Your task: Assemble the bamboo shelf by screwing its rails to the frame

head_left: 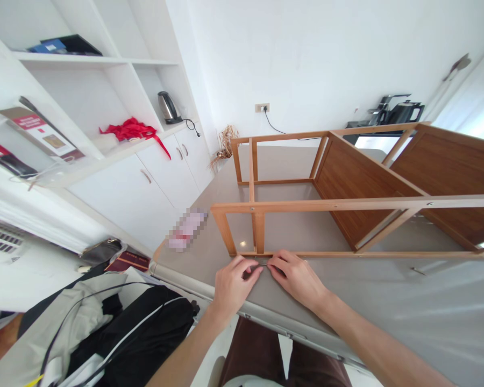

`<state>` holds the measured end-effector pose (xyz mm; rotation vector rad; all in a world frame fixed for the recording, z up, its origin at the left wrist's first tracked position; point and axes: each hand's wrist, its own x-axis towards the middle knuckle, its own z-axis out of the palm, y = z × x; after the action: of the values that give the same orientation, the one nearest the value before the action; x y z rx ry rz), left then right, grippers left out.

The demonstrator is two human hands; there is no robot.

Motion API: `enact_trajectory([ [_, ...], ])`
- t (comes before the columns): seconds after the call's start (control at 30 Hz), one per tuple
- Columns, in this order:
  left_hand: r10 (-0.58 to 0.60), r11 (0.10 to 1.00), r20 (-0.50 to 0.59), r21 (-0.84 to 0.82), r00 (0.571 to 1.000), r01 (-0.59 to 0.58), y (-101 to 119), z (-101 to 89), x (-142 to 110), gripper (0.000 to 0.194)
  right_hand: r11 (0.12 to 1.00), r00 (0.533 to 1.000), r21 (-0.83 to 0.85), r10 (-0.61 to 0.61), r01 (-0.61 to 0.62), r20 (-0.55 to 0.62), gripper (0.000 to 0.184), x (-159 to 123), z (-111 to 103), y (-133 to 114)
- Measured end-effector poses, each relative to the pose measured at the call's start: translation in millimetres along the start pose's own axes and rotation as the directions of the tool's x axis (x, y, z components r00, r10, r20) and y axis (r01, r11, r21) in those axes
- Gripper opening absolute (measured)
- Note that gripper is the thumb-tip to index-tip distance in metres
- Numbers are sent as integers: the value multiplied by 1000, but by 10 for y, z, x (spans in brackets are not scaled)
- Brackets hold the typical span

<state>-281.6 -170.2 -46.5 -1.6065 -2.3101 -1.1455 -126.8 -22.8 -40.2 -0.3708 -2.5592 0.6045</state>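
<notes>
A wooden shelf frame (334,205) lies on its side on a grey-topped table (347,301), its lower rail close in front of my hands. My left hand (234,282) is closed in a pinch just below the near left corner of the frame. Facing it, my right hand (292,277) is also pinched, its fingers against the bottom rail. Between the fingertips shows a thin metal piece (263,264), too small to tell its exact kind. Farther right on the tabletop lies a small bent metal key or bolt (418,271).
A blurred pinkish packet (187,231) lies at the table's left end. Black and pale cloth with cables (125,317) is piled at lower left. White shelving (80,62) holds a kettle (168,107) and red ribbon (131,130). Black appliances (403,112) stand beyond the frame.
</notes>
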Motion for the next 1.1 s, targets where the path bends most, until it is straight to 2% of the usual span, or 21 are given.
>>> enact_trajectory([
  [0.1, -16, 1000, 33, 15, 999, 15, -13, -62, -63, 4, 995, 1000, -95, 9, -6, 26, 16, -2, 1, -15],
  [0.2, 14, 999, 41, 46, 999, -16, 3, -88, -86, 3, 993, 999, -115, 23, -19, 35, 15, 9, 14, -22],
  [0.33, 139, 970, 78, 189, 987, -151, 90, -46, -15, 8, 991, 998, -125, 47, -40, 52, 15, 14, 3, -32],
  [0.43, 195, 907, 168, 345, 966, -243, 206, -7, 95, 13, 994, 997, -100, 48, -42, 57, 18, 6, -51, -36],
  [0.57, 205, 782, 387, 488, 899, -388, 397, -6, 255, 17, 992, 997, -103, 76, -79, -30, 22, -7, -124, 4],
  [0.67, 214, 721, 487, 506, 847, -473, 511, -33, 345, 14, 990, 987, -92, 97, -109, -126, 21, -9, -136, 56],
  [0.9, 262, 643, 554, 510, 790, -571, 580, -65, 395, 15, 990, 984, -24, 138, -141, -110, 20, 0, -112, 84],
  [1.1, 297, 666, 494, 506, 817, -548, 521, -21, 281, 17, 989, 986, -2, 146, -146, -83, 21, 13, -128, 53],
])
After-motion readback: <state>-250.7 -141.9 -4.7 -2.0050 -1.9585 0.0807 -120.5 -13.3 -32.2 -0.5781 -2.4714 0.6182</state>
